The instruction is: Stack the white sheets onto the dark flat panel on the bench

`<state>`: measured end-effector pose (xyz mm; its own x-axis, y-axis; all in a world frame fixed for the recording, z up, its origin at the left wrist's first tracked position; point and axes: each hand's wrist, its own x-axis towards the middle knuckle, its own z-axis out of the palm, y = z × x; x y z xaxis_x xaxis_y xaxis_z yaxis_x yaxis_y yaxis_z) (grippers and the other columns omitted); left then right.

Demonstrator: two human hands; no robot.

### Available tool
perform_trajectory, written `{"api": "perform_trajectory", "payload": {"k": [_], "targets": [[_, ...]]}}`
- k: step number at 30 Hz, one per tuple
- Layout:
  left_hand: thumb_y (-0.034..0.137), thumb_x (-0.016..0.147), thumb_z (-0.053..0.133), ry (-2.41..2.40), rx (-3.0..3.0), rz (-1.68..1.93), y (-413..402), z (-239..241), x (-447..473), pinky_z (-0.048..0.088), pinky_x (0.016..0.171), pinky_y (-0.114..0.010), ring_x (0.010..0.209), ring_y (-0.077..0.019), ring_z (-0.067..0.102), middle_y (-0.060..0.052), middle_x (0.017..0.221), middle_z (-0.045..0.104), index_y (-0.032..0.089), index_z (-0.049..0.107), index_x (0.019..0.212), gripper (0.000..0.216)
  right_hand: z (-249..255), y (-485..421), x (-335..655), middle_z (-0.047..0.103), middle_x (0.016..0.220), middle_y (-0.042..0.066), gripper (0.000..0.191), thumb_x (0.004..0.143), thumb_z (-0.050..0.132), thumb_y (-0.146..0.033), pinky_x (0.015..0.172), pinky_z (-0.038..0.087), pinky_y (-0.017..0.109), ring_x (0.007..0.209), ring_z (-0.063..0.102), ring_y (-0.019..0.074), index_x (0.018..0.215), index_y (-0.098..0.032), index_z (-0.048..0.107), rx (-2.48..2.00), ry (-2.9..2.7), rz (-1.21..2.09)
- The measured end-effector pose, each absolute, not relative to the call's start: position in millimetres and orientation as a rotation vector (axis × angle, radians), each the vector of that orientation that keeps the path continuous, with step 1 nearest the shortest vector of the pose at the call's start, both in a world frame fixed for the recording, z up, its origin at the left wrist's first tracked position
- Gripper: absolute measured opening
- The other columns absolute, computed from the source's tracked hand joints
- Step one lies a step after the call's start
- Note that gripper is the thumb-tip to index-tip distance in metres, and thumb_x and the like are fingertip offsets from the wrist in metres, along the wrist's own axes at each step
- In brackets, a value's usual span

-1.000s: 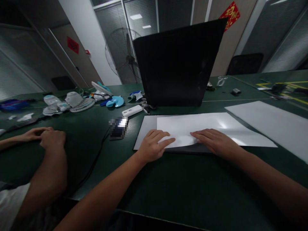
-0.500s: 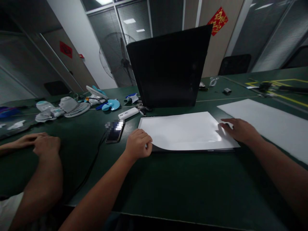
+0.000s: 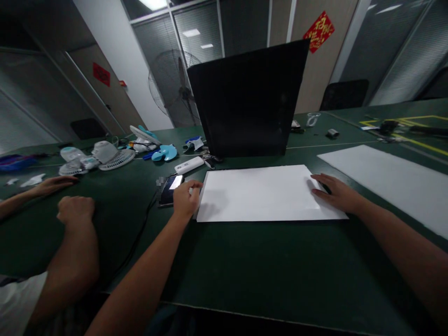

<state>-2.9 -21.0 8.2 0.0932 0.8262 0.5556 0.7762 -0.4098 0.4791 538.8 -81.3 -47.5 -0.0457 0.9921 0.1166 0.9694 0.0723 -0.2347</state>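
Observation:
A large white sheet (image 3: 259, 196) lies flat on the green table, with a thin dark edge of something under it. My left hand (image 3: 185, 199) is at the sheet's left edge, beside the phone (image 3: 167, 192). Its fingers are curled and the index finger reaches toward the sheet; whatever they pinch, if anything, cannot be made out. On the right, my right hand (image 3: 334, 192) is open, its fingertips resting on the sheet's right side and the thumb apart from the fingers. Behind the sheet a big black panel (image 3: 250, 100) stands upright, leaning slightly.
Another white sheet (image 3: 388, 179) lies to the right. A white stick-shaped device (image 3: 189, 165), light-blue fan blades (image 3: 164, 152) and white fan parts (image 3: 117, 158) are at the left. Another person's forearm (image 3: 77, 242) rests on the table's left. A clear cup (image 3: 312, 119) stands behind.
My left hand has let go of the sheet's lifted near-left corner and moved left; that corner now lies flat. My right hand has shifted slightly left onto the sheet. The other person's hands have parted.

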Motion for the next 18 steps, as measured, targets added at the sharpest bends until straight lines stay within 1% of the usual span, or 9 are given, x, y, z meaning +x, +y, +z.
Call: {"api": "perform_trajectory", "payload": {"k": [1, 3, 6, 10, 13, 16, 18], "targets": [[0.027, 0.086, 0.048, 1.74, 2.246, 1.144, -16, 5, -2, 0.057, 0.096, -0.039, 0.102, -0.0263, 0.075, -0.006, 0.107, 0.082, 0.02, 0.08, 0.105, 0.038, -49, -80, 540, 0.044, 0.164, 0.022, 0.076, 0.101, 0.039, -0.058, 0.128, 0.028, 0.052, 0.156, 0.035, 0.036, 0.159, -0.009, 0.045, -1.985, -2.113, 0.123], [0.027, 0.087, 0.053, 1.802, 2.217, 0.972, -9, -2, 1, 0.054, 0.106, -0.041, 0.117, -0.0287, 0.072, -0.008, 0.126, 0.078, 0.02, 0.075, 0.125, 0.045, -54, -79, 539, 0.042, 0.165, 0.024, 0.077, 0.101, 0.037, -0.058, 0.128, 0.026, 0.058, 0.157, 0.031, 0.0383, 0.159, -0.008, 0.044, -2.009, -2.121, 0.113], [0.027, 0.088, 0.058, 1.787, 2.201, 0.767, -3, -12, 6, 0.049, 0.116, -0.043, 0.132, -0.031, 0.066, -0.008, 0.142, 0.07, 0.02, 0.067, 0.14, 0.054, -59, -78, 532, 0.036, 0.167, 0.026, 0.076, 0.102, 0.032, -0.058, 0.125, 0.023, 0.067, 0.159, 0.026, 0.0409, 0.159, -0.009, 0.043, -2.066, -2.101, 0.119], [0.026, 0.089, 0.063, 1.747, 2.199, 0.628, 2, -19, 6, 0.043, 0.123, -0.046, 0.143, -0.0326, 0.057, -0.01, 0.154, 0.06, 0.018, 0.061, 0.148, 0.06, -57, -76, 534, 0.034, 0.169, 0.025, 0.077, 0.103, 0.029, -0.061, 0.125, 0.023, 0.066, 0.16, 0.023, 0.0393, 0.16, -0.011, 0.043, -2.078, -2.1, 0.073], [0.026, 0.09, 0.065, 1.696, 2.213, 0.618, 4, -22, 4, 0.04, 0.125, -0.048, 0.147, -0.0333, 0.053, -0.011, 0.158, 0.055, 0.018, 0.06, 0.149, 0.06, -52, -78, 562, 0.036, 0.167, 0.026, 0.079, 0.102, 0.028, -0.062, 0.123, 0.029, 0.065, 0.159, 0.024, 0.0396, 0.159, -0.009, 0.045, -2.159, -1.961, -0.143], [0.03, 0.093, 0.064, 1.661, 2.232, 0.617, 6, -24, 2, 0.036, 0.128, -0.047, 0.15, -0.0319, 0.048, -0.01, 0.16, 0.052, 0.018, 0.06, 0.149, 0.057, -51, -85, 604, 0.037, 0.163, 0.032, 0.086, 0.101, 0.025, -0.066, 0.118, 0.03, 0.069, 0.157, 0.023, 0.0456, 0.156, -0.004, 0.047, -2.375, -1.659, -0.379], [0.032, 0.095, 0.063, 1.65, 2.232, 0.619, 7, -26, 2, 0.033, 0.129, -0.046, 0.152, -0.0312, 0.046, -0.012, 0.161, 0.052, 0.016, 0.06, 0.149, 0.056, -52, -91, 627, 0.038, 0.157, 0.042, 0.095, 0.098, 0.02, -0.072, 0.109, 0.03, 0.078, 0.153, 0.026, 0.0538, 0.153, 0.001, 0.048, -2.516, -1.515, -0.415]]}}
